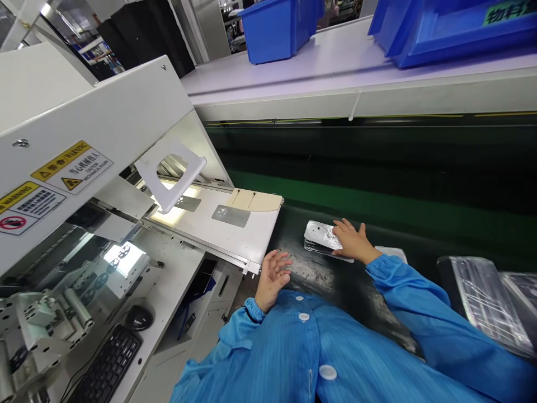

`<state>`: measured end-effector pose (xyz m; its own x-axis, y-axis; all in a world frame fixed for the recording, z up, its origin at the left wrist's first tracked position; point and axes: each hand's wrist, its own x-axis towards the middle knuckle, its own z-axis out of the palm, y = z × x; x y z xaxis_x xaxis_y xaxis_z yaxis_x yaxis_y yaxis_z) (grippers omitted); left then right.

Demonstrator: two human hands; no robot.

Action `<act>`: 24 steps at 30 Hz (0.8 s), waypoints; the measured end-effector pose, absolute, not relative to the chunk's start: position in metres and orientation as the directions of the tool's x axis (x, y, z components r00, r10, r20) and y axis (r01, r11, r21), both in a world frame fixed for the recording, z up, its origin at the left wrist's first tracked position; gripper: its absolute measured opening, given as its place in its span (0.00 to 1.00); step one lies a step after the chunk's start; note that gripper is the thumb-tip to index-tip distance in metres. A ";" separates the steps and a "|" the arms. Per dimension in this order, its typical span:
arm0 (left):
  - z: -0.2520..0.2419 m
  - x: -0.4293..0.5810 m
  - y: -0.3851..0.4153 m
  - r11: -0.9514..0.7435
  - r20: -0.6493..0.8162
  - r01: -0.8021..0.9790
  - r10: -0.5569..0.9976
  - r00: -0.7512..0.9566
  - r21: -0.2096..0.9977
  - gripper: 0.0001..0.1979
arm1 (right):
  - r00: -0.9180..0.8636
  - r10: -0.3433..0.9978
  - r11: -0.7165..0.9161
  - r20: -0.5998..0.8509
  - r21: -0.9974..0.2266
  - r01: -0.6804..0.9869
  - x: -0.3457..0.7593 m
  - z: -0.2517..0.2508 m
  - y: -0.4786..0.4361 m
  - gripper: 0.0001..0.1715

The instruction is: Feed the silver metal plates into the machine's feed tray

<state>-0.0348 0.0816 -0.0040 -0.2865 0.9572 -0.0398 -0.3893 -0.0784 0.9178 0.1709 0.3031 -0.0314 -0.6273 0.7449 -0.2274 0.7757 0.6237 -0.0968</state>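
Observation:
A stack of thin silvery panels [322, 234] with rounded corners, shaped like phone back covers, lies on the dark belt. My right hand [352, 242] grips the right end of this stack, fingers over the far side and thumb along the near side. Palm up, with loosely curled fingers apart and nothing in them, my left hand [272, 277] hovers by the corner of the machine's white feed table [235, 242]. On that table lies a single grey panel [230, 215] with small holes at one end. Another grey panel [188, 203] lies further in, beside the lit area.
A white machine [126, 123] with warning labels stands at left, above a keyboard [107, 364] and mouse [139, 318]. Blue bins [268, 31] sit on the raised shelf. Plastic-wrapped packs [486, 296] lie at right, and a pale item [392, 253] is partly behind my right sleeve.

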 end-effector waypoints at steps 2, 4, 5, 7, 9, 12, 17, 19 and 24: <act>-0.005 -0.035 0.081 -0.079 -0.042 -0.400 0.958 -0.285 0.913 0.33 | -0.698 0.687 0.696 -0.201 -0.091 0.712 0.162 -0.026 0.305 0.27; -0.005 -0.035 0.080 -0.087 -0.037 -0.414 0.959 -0.282 0.906 0.33 | -0.725 0.653 0.721 -0.217 -0.115 0.683 0.157 -0.022 0.307 0.27; -0.005 -0.035 0.080 -0.092 -0.033 -0.419 0.959 -0.282 0.903 0.33 | -0.726 0.650 0.720 -0.227 -0.124 0.683 0.155 -0.020 0.307 0.28; -0.005 -0.035 0.079 -0.099 -0.027 -0.418 0.958 -0.286 0.903 0.33 | -0.723 0.651 0.715 -0.231 -0.130 0.686 0.154 -0.018 0.307 0.33; -0.005 -0.036 0.078 -0.101 -0.029 -0.412 0.955 -0.296 0.906 0.33 | -0.720 0.656 0.713 -0.226 -0.129 0.689 0.153 -0.016 0.306 0.44; -0.005 -0.037 0.078 -0.098 -0.038 -0.408 0.949 -0.312 0.908 0.33 | -0.728 0.652 0.728 -0.212 -0.093 0.679 0.144 -0.014 0.304 0.57; -0.003 -0.037 0.079 -0.094 -0.039 -0.419 0.953 -0.299 0.903 0.33 | -0.777 0.575 0.781 -0.256 -0.111 0.614 0.113 -0.011 0.305 0.52; -0.003 -0.037 0.079 -0.100 -0.034 -0.421 0.953 -0.300 0.901 0.33 | -0.778 0.562 0.784 -0.281 -0.120 0.610 0.106 -0.010 0.307 0.42; -0.002 -0.038 0.077 -0.094 -0.046 -0.416 0.948 -0.314 0.905 0.32 | -0.785 0.560 0.792 -0.265 -0.106 0.601 0.104 -0.009 0.307 0.32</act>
<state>-0.0384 0.0773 -0.0020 -0.3141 0.9483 -0.0462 -0.4156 -0.0936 0.9047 0.1043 0.3070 -0.0091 -0.7848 0.5602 -0.2651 0.6012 0.7920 -0.1063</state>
